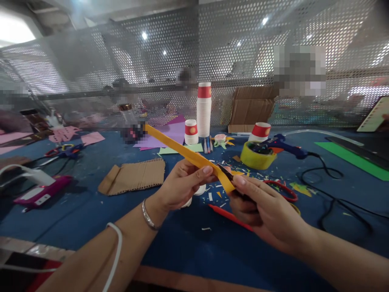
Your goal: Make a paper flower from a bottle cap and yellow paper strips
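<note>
A long yellow paper strip (pixel 179 148) stretches up and to the left from between my hands. My left hand (pixel 185 182) pinches it between thumb and fingers near its lower end. My right hand (pixel 264 202) is closed around a pair of scissors, with the dark blade (pixel 226 172) against the strip by the thumb. A red loop (pixel 284 190) behind that hand looks like the scissors' handle. The strip's short end bends down over the right fingers. A slim red pen-like stick (pixel 227 215) lies on the table below. Small paper scraps (pixel 209 196) are scattered behind the hands.
A tall stack of paper cups (pixel 203 115) stands at the back, with shorter cups (pixel 191 132) beside it. Cardboard (pixel 136 176) lies left, near a purple power strip (pixel 42 192). To the right are yellow tape (pixel 258 158), a blue glue gun (pixel 287 146) and its cable (pixel 319 198).
</note>
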A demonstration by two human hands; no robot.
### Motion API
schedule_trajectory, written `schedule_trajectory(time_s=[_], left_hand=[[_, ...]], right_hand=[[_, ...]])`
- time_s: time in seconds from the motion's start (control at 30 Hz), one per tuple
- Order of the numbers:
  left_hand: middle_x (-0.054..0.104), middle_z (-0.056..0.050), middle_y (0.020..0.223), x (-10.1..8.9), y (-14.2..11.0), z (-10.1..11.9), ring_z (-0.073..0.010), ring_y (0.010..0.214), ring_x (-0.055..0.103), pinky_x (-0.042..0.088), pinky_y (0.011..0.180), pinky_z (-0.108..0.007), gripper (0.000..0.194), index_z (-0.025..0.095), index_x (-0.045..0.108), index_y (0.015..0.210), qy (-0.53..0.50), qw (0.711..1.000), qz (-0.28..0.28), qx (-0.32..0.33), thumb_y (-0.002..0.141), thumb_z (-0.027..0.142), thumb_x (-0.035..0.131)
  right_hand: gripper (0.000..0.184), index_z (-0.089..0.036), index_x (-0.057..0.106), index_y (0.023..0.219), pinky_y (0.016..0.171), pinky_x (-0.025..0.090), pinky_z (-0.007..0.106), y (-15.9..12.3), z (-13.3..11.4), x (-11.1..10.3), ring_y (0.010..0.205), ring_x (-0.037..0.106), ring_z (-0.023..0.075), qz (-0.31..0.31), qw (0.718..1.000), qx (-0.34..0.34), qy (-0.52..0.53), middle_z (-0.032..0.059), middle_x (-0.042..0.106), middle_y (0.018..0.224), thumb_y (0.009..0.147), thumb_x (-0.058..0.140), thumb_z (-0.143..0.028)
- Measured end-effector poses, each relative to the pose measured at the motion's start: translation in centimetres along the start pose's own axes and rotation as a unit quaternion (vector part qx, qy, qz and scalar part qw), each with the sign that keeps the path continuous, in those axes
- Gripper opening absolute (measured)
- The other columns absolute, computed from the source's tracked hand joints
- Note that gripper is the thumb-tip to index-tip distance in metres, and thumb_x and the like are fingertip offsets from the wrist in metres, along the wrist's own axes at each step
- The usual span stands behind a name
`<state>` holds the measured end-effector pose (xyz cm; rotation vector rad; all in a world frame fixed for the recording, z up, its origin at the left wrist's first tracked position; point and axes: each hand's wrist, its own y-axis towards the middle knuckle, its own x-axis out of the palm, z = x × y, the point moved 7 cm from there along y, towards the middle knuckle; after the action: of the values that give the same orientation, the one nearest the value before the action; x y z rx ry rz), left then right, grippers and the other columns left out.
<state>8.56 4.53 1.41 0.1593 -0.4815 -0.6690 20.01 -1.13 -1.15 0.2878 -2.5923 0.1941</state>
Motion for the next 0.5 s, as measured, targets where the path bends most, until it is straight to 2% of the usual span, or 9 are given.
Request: schedule_trajectory(time_s=[0.17,0.33,0.4,0.5], left_hand=[[0.081,-0.004,0.092,0.0,0.0,-0.1,-0.0181,0.093,0.076,0.058,0.095,-0.034,0.015,0.021,0.076,0.086,0.028,0.999,-0.015,-0.018,0.084,0.034,0.080],[0.080,-0.003,0.090,0.2,0.0,0.1,-0.0174,0.091,0.075,0.058,0.092,-0.033,0.014,0.021,0.075,0.087,0.047,0.999,-0.028,-0.002,0.085,0.035,0.079],[0.080,-0.003,0.086,-0.2,0.0,0.3,-0.0165,0.086,0.074,0.059,0.087,-0.030,0.016,0.020,0.077,0.087,0.071,0.997,-0.013,0.003,0.083,0.035,0.080],[0.076,-0.002,0.079,-1.2,0.1,0.8,-0.0121,0.072,0.068,0.055,0.067,-0.020,0.018,0.020,0.079,0.085,0.112,0.993,0.030,0.017,0.078,0.036,0.084]], right_hand=[[0.048,-0.019,0.047,0.067,0.040,0.007,0.018,0.0,0.1,0.0,0.048,0.013,0.0039,-0.014,1.000,0.003,0.014,-0.0098,0.029,0.056,0.077,0.083,-0.049],[0.048,-0.019,0.046,0.066,0.039,0.006,0.018,-0.1,0.1,0.2,0.047,0.013,0.0036,-0.023,1.000,0.004,0.016,-0.0100,0.029,0.055,0.079,0.081,-0.048],[0.048,-0.020,0.046,0.066,0.039,0.007,0.018,-0.1,0.0,0.3,0.046,0.013,0.0036,-0.021,1.000,0.002,0.014,-0.0101,0.028,0.055,0.079,0.082,-0.048],[0.047,-0.020,0.047,0.067,0.038,0.007,0.018,0.1,0.0,0.3,0.046,0.013,0.0035,-0.017,1.000,0.004,0.009,-0.0103,0.028,0.055,0.078,0.082,-0.049]])
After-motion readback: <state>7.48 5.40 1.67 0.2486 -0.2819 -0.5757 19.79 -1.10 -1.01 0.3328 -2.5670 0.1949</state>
